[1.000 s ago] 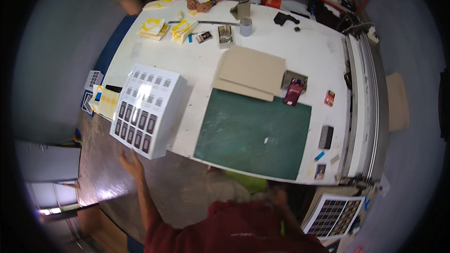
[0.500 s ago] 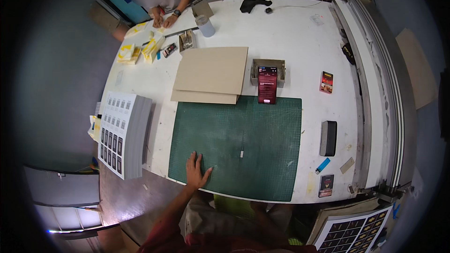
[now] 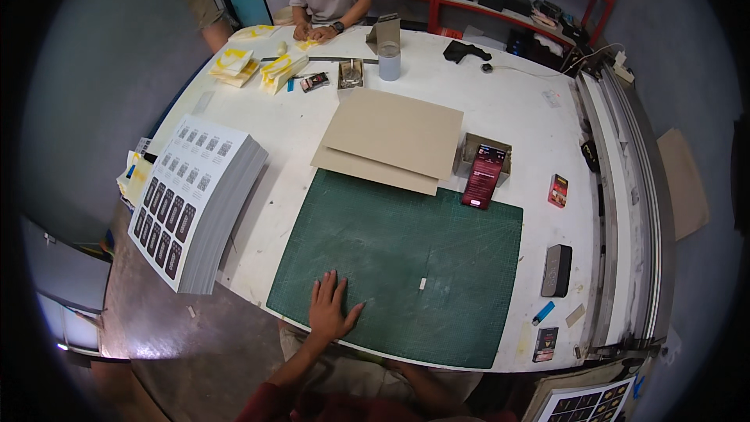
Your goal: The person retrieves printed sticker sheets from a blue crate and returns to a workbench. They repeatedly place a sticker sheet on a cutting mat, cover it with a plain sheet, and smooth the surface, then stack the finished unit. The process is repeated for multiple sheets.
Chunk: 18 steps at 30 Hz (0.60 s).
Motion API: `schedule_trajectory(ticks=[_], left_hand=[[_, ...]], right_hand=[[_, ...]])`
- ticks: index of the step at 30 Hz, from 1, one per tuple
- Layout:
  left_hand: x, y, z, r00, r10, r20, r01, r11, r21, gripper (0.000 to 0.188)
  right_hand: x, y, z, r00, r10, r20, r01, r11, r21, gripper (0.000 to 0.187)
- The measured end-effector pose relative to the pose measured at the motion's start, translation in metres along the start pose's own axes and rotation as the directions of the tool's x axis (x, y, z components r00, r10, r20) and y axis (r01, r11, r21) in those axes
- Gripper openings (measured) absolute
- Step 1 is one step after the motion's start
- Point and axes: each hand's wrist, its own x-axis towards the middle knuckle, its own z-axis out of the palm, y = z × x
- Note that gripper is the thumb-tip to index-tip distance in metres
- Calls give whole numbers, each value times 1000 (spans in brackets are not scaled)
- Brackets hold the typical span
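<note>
The gridded dark-green cutting mat (image 3: 375, 242), scuffed pale, lies along the near tabletop (image 3: 508, 113) edge. The left hand (image 3: 331, 314) rests there, grip spread wide; the mostly hidden right hand's grip cannot be told.

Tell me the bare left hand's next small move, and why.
Probably slide the bare left hand rightward and pick up the small whitish rectangular piece: it lies nearby on the flat green rectangular gridded mat, while the palm-down hand, fingers spread, shows nothing held.

Small, unreadable print marks the phone (image 3: 484, 176) and stacked sheets (image 3: 194, 199).
</note>
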Motion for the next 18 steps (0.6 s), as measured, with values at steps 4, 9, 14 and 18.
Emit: schedule_trajectory(ticks=[4, 9, 14, 18], left_hand=[[0, -3, 5, 1000, 20, -10, -20, 1000, -15, 73], [-11, -9, 4, 1000, 3, -24, -3, 1000, -8, 73], [-9, -9, 12, 993, 42, -114, -52, 995, -86, 73], [-11, -23, 23, 979, 68, -192, -84, 993, -77, 71]], right_hand=[[13, -1, 1, 1000, -11, 18, 11, 1000, 8, 69], [31, -9, 0, 993, -91, 78, 90, 996, 10, 70], [21, -11, 4, 971, -177, 161, 154, 977, 145, 70], [3, -15, 34, 872, -198, -447, 279, 952, 122, 62]])
